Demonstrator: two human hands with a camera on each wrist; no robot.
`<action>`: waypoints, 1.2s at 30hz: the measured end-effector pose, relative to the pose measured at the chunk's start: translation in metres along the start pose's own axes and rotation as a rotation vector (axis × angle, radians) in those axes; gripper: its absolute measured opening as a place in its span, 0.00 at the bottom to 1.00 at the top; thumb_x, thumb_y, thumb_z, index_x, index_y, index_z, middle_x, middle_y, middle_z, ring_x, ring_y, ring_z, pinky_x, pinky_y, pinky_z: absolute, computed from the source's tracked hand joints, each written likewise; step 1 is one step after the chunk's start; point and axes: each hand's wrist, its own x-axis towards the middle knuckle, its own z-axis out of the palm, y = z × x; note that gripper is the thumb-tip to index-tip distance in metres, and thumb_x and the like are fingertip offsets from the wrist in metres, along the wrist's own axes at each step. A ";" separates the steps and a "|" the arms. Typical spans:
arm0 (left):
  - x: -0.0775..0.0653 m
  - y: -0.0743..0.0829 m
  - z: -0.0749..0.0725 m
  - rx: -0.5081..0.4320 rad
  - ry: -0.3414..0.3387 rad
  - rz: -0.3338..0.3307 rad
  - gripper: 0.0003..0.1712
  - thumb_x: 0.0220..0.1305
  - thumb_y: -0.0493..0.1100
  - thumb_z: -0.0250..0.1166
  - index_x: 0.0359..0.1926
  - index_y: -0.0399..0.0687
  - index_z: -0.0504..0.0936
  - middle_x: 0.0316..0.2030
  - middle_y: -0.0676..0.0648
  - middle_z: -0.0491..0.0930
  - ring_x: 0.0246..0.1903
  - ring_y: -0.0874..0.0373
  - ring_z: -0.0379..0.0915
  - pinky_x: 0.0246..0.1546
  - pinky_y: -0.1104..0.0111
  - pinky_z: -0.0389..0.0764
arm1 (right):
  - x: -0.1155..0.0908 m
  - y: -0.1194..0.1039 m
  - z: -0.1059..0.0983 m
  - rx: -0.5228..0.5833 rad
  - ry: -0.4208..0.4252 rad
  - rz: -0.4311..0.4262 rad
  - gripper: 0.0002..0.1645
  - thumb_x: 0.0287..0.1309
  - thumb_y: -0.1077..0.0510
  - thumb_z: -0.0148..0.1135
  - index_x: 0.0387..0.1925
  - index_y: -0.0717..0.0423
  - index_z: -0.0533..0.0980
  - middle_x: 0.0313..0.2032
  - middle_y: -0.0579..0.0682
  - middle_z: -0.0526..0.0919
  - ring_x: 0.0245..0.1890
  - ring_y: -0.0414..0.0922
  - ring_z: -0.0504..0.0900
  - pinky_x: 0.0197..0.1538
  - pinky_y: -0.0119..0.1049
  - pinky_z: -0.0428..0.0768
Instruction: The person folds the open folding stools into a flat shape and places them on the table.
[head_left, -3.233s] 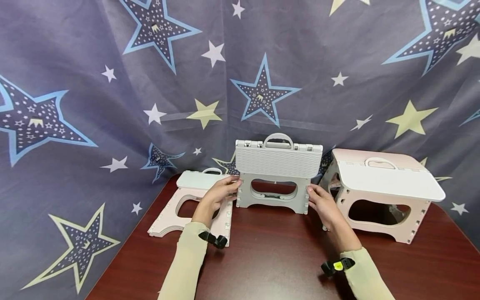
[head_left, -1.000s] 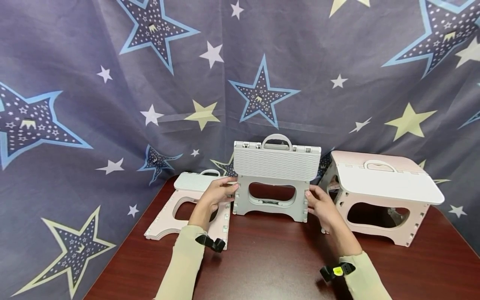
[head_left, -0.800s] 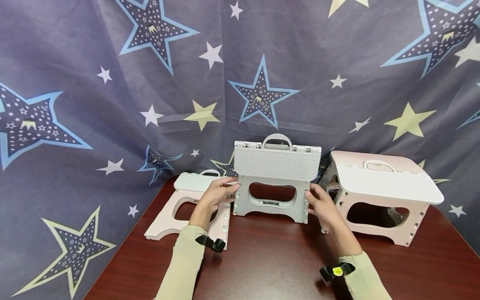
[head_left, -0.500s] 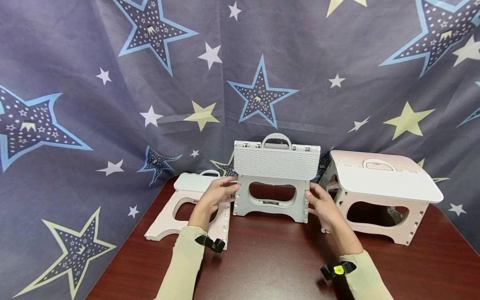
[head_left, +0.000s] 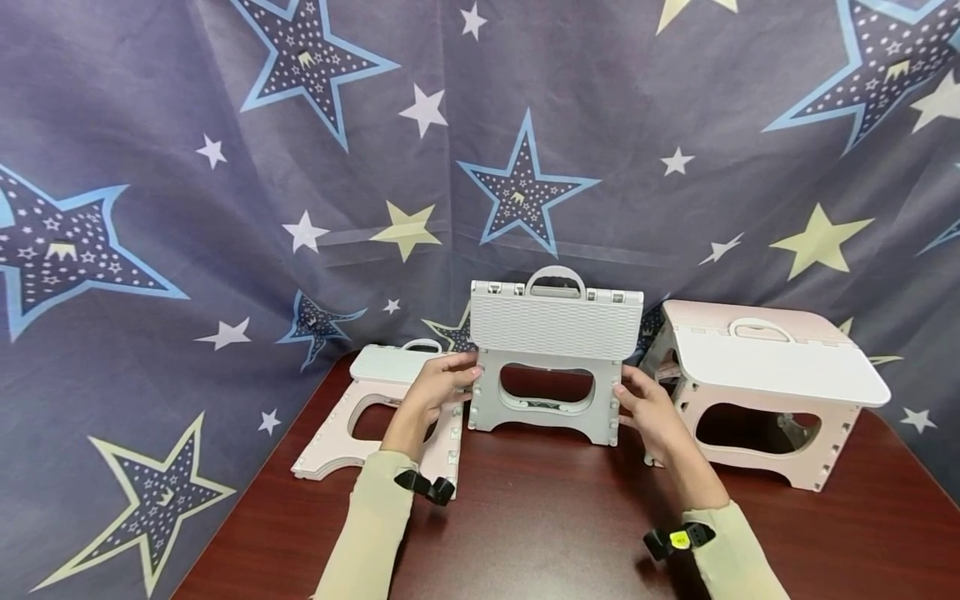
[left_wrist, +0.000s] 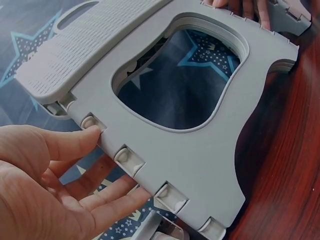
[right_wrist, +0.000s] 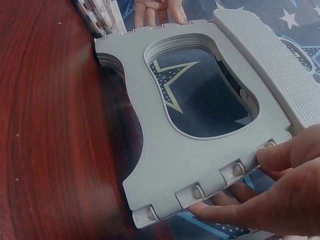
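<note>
A grey folding stool [head_left: 557, 325], folded flat with its carry handle at the top, stands upright in the middle of the table in the head view. My left hand [head_left: 435, 387] grips its left side edge, thumb on the front face and fingers reaching behind. On the opposite edge my right hand [head_left: 652, 412] holds it the same way. Both wrist views show the stool's leg panel, its oval opening and the hinge joints along the sides; the left thumb [left_wrist: 75, 142] and right thumb [right_wrist: 277, 154] press beside these joints.
A pink and white folded stool [head_left: 337, 429] lies left, partly behind my left forearm. To the right stands an unfolded pink and white stool [head_left: 780, 367], close to my right hand. A star-patterned curtain [head_left: 360, 208] hangs behind the dark red wooden table [head_left: 525, 533].
Compared with the oldest frame, the grey stool's lower edge sits slightly nearer to me. Both hands keep their hold; over the last second hardly anything differs.
</note>
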 end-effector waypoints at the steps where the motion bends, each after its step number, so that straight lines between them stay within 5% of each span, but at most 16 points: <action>1: 0.000 0.001 0.000 -0.003 0.003 -0.001 0.27 0.69 0.33 0.64 0.68 0.34 0.73 0.60 0.35 0.80 0.42 0.62 0.80 0.56 0.53 0.84 | 0.000 0.000 0.000 -0.005 0.003 0.000 0.26 0.80 0.60 0.43 0.74 0.63 0.59 0.62 0.61 0.70 0.49 0.37 0.78 0.60 0.49 0.77; 17: -0.008 0.013 0.001 0.020 -0.003 0.011 0.26 0.68 0.34 0.65 0.66 0.33 0.75 0.50 0.44 0.86 0.37 0.64 0.80 0.43 0.64 0.87 | -0.008 -0.012 -0.001 -0.081 0.021 0.021 0.28 0.80 0.60 0.44 0.75 0.63 0.58 0.67 0.65 0.66 0.55 0.43 0.77 0.57 0.46 0.81; 26: -0.012 0.019 0.007 0.019 0.006 -0.015 0.25 0.69 0.32 0.64 0.65 0.32 0.76 0.54 0.38 0.84 0.35 0.63 0.79 0.56 0.50 0.84 | -0.013 -0.021 -0.005 -0.099 -0.007 0.057 0.31 0.81 0.59 0.43 0.77 0.65 0.54 0.71 0.66 0.60 0.64 0.54 0.72 0.60 0.51 0.81; 36: -0.013 0.024 0.009 0.075 0.009 -0.065 0.25 0.69 0.36 0.65 0.65 0.34 0.76 0.54 0.38 0.85 0.43 0.56 0.82 0.51 0.55 0.87 | -0.015 -0.024 -0.007 -0.105 -0.042 0.084 0.31 0.80 0.60 0.42 0.76 0.70 0.52 0.67 0.70 0.64 0.57 0.50 0.78 0.55 0.50 0.84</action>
